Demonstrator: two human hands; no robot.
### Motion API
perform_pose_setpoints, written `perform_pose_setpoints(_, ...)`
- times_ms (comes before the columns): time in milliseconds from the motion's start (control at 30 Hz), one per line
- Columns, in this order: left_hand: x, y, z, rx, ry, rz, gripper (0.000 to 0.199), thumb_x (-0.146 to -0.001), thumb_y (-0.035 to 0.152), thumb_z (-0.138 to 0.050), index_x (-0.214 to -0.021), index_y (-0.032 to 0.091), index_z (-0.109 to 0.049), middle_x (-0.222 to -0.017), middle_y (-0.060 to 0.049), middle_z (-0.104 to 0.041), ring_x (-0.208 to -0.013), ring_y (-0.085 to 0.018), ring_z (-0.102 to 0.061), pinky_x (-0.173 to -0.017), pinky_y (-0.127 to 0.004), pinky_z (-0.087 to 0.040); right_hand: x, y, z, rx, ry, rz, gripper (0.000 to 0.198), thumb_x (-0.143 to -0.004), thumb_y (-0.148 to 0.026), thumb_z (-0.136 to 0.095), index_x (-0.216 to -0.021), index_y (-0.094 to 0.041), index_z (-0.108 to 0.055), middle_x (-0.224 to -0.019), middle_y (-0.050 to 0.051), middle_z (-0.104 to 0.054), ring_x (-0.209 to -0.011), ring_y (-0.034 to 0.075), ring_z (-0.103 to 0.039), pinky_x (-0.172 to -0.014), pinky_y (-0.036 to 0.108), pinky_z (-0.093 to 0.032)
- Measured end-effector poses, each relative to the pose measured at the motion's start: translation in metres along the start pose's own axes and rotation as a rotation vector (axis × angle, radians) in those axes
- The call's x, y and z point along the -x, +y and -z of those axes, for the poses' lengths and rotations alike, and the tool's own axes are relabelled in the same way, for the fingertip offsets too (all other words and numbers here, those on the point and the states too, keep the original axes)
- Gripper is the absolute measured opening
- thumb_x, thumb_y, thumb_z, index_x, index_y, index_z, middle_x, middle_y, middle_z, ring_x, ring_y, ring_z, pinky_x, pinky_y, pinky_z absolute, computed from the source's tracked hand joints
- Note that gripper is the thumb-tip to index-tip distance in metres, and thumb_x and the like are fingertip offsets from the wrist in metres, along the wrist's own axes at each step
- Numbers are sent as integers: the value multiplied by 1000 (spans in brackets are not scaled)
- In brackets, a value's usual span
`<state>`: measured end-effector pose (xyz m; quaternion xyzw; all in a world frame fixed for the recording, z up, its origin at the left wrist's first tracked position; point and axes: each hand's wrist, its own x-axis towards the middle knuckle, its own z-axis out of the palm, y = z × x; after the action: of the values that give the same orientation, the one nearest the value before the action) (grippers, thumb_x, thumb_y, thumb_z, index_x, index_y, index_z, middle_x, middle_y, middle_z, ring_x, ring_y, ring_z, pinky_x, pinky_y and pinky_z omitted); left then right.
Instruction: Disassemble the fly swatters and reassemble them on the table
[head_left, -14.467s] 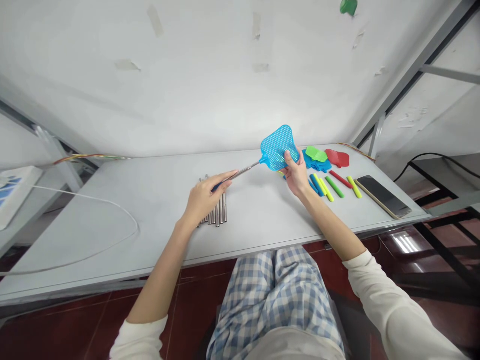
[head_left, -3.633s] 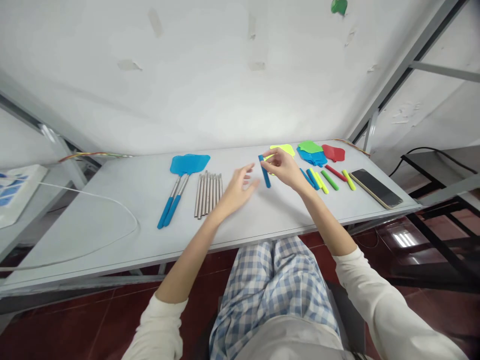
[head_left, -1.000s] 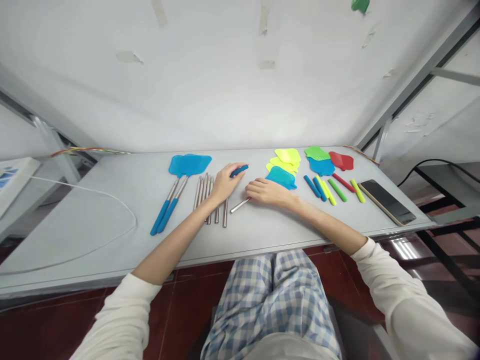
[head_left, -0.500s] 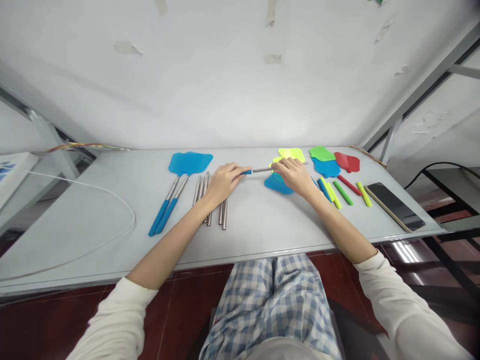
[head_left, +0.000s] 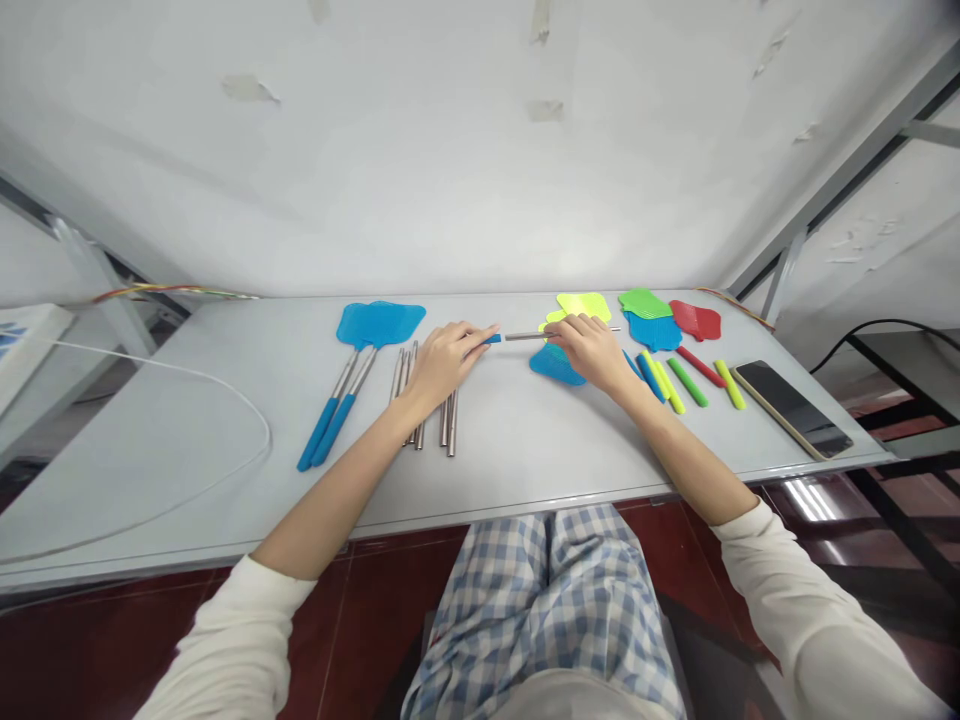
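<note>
My lap, in blue-and-white checked trousers (head_left: 540, 600), sits at the near edge of the pale grey tabletop (head_left: 517, 460). On the near right lies a black-screened phone with a gold edge (head_left: 791, 405). Left of it, a loose row of slim plastic tube grips in yellow, blue, green and red (head_left: 688, 382) lies flat. Left of centre, several thin silver metal tubes (head_left: 451, 430) lie side by side, partly covered by my left arm and hand. Farther left rest two fly swatters with blue heads, metal shafts and blue grips (head_left: 330, 430), their heads overlapping at the far end.

Past the tubes, my left hand (head_left: 441, 362) pinches a blue plastic tube grip (head_left: 493, 339), mostly hidden by my fingers. My right hand (head_left: 589, 350) is closed around a slender silver metal rod (head_left: 526, 336), whose end points at the grip, just beside it. Under that hand's left side sits a blue mesh swatter head (head_left: 556, 364).

Beyond are yellow heads (head_left: 583, 306), then, to the right, green and blue heads (head_left: 652, 332) and a red one (head_left: 696, 320). The white wall (head_left: 450, 180) rises behind.
</note>
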<state>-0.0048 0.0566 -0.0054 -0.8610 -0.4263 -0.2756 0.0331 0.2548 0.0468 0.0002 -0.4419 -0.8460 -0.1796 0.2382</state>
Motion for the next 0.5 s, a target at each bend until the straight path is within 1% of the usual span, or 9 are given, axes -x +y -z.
perform_pose_setpoints(200, 1, 0, 0, 10, -30, -33, 38, -98, 32, -41, -130, 30, -61, -100, -7, -68, -91, -20, -58, -82, -34, -42, 0, -3, 2, -101, -30, -2, 30, -102, -30, -34, -101, -20, -62, -92, 8, -67, -84, 20, -56, -72, 33, -35)
perform_pose_setpoints(367, 3, 3, 0, 53, -56, -97, 42, -99, 38, -36, -134, 26, -57, -100, -7, -68, -92, -18, -60, -83, -30, -44, 1, -6, -1, -196, 1, 29, 28, -101, -32, -38, -100, -19, -63, -92, 8, -69, -85, 19, -59, -74, 31, -41)
perform_pose_setpoints(433, 5, 8, -2, 53, -84, -134, 46, -100, 42, -33, -136, 23, -55, -99, -7, -69, -90, -17, -62, -80, -27, -45, 2, -11, -3, -236, 9, 67, 28, -100, -33, -40, -101, -18, -63, -90, 8, -69, -82, 18, -59, -74, 31, -43)
perform_pose_setpoints(500, 7, 15, -4, 31, -99, -142, 48, -100, 44, -31, -136, 22, -55, -98, -7, -70, -89, -16, -64, -75, -25, -45, 3, -19, -4, -276, 11, 98, 28, -100, -34, -40, -102, -18, -63, -89, 8, -68, -80, 18, -59, -74, 31, -44)
